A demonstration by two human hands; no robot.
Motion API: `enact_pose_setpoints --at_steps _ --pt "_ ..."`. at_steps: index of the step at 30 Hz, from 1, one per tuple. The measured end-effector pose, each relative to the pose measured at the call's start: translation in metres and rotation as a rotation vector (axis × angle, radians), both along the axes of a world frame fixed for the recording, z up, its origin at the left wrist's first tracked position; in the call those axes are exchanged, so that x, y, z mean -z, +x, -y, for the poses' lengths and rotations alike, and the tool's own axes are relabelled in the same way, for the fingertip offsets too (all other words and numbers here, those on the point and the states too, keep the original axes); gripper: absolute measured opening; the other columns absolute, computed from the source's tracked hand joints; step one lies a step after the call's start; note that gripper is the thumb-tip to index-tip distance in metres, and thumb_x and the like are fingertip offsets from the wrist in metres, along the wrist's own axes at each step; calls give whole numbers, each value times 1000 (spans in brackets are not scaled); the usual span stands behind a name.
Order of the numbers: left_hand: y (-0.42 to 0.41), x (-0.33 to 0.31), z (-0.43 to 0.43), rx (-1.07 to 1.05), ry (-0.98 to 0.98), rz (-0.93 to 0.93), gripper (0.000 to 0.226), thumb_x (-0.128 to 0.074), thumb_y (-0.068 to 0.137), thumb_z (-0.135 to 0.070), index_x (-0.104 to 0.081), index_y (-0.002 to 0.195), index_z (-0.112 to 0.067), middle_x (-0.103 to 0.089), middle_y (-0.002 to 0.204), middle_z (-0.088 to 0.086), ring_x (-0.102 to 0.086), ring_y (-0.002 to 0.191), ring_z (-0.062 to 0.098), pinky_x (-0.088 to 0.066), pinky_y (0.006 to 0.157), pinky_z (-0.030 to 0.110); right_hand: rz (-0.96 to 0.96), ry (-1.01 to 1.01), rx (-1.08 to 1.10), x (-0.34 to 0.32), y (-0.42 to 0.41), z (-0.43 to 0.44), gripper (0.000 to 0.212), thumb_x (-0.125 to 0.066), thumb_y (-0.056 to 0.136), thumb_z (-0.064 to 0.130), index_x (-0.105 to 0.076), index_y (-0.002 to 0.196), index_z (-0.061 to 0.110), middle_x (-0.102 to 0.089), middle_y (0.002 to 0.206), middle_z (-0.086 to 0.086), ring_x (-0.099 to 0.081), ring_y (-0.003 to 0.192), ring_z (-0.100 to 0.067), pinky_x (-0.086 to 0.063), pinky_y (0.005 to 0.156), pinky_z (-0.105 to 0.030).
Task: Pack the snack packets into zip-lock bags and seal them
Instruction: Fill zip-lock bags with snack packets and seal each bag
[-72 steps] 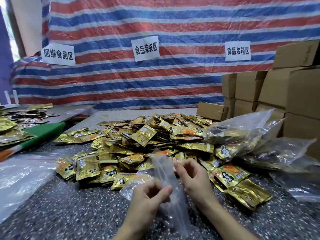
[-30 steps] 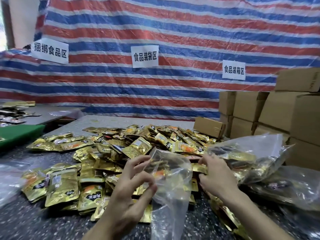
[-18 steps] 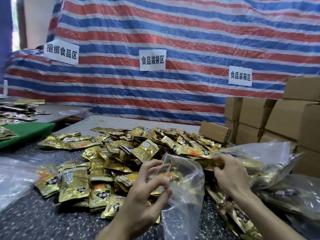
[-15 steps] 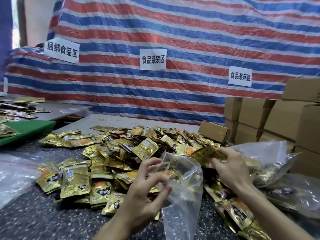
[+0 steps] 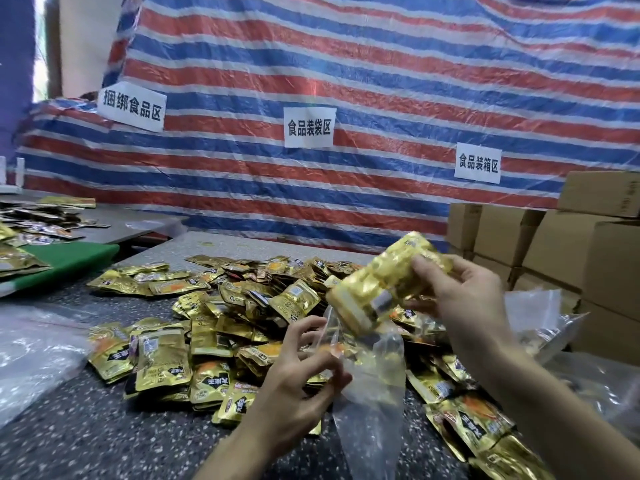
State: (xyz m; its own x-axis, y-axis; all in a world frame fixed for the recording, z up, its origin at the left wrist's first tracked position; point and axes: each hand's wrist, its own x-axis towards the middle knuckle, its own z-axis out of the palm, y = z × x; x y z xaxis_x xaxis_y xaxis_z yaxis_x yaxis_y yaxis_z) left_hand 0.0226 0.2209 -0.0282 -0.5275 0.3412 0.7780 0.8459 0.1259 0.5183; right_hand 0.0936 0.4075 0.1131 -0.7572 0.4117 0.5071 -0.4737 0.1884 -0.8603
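**On the speckled worktop (image 5: 86, 438): two hands, one bag, one stack of packets**

Two hands work above the near edge. The left hand (image 5: 294, 386) pinches the rim of one clear zip-lock bag (image 5: 374, 393) between thumb and fingers, holding its mouth up and open, and the bag hangs down below it. The right hand (image 5: 464, 299), higher and to the right, grips one stack of gold snack packets (image 5: 377, 292). The stack is tilted so that its lower end sits at the bag's mouth, just beside the left hand. How many packets the stack holds cannot be counted, nor whether its end is already inside the bag.

Behind and around both hands spreads a loose pile of gold packets (image 5: 242, 306), far too many to count. To the right lie crumpled clear bags (image 5: 533, 313), at least two, in front of stacked cardboard boxes (image 5: 561, 251). Three white signs (image 5: 309, 127) hang on the striped tarp (image 5: 381, 64). At far left, one green board (image 5: 69, 258) carries more packets.
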Motion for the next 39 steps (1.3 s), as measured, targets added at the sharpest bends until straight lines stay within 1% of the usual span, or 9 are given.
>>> enact_pose_setpoints --at_steps 7,11,14,16,20,26,31,35,39 --pt "1 -2 -1 -15 92 -40 15 -60 91 -51 -64 89 -37 -32 142 -19 -47 129 3 -37 102 7 215 596 225 41 -2 13 12 -68 93 31 -66 83 24 -72 79 7 -68 72 -4 -53 58 -18" --pt "3 -4 -1 -44 170 -81 17 -57 93 -50 -64 90 -35 -34 139 -16 -55 122 5 -44 102 16 537 599 33 41 0 13 16 -74 87 42 -69 88 27 -75 90 5 -70 82 -7 -55 64 -25" --pt "5 -5 -1 -67 198 -132 16 -58 94 -46 -63 91 -32 -36 137 -11 -58 117 9 -45 100 17 687 646 -73 31 5 11 23 -87 73 28 -74 91 24 -75 93 -4 -71 89 -20 -60 80 -42" --pt "7 -6 -1 -70 218 -153 11 -63 92 -42 -64 91 -31 -39 136 -6 -58 117 12 -46 99 19 726 668 -133 22 10 12 29 -86 69 9 -75 92 22 -74 94 -7 -70 90 -23 -61 79 -42" --pt "10 -11 1 -36 283 -143 24 -69 87 -48 -63 106 -35 -43 139 3 -58 120 11 -50 98 25 721 579 -320 -1 18 5 44 -82 63 -14 -78 95 15 -78 92 -9 -74 88 -25 -59 69 -33" --pt "16 -16 0 110 220 -42 34 -52 94 -59 -56 120 -38 -57 137 -17 -57 124 6 -54 92 26 538 6 -439 -5 10 -4 28 -75 59 -19 -78 78 0 -76 98 -20 -76 87 -31 -61 63 -29" --pt "11 -15 0 40 235 -76 15 -60 93 -44 -56 92 -29 -63 122 -14 -62 117 9 -55 90 32 576 333 -328 2 15 -7 20 -87 51 4 -77 67 9 -74 77 -13 -69 66 -20 -54 56 -26" --pt "14 -20 0 18 369 -135 17 -61 95 -42 -58 92 -25 -63 112 -5 -64 111 21 -55 87 37 471 102 -398 -4 12 -21 24 -84 51 1 -78 75 2 -75 86 -20 -74 71 -24 -58 56 -24" --pt "20 -20 0 57 353 -157 22 -65 92 -39 -61 98 -18 -65 114 -4 -65 111 22 -56 88 39 403 -5 -512 1 8 -29 21 -73 71 6 -79 92 5 -74 91 -21 -73 68 -22 -58 51 -24"
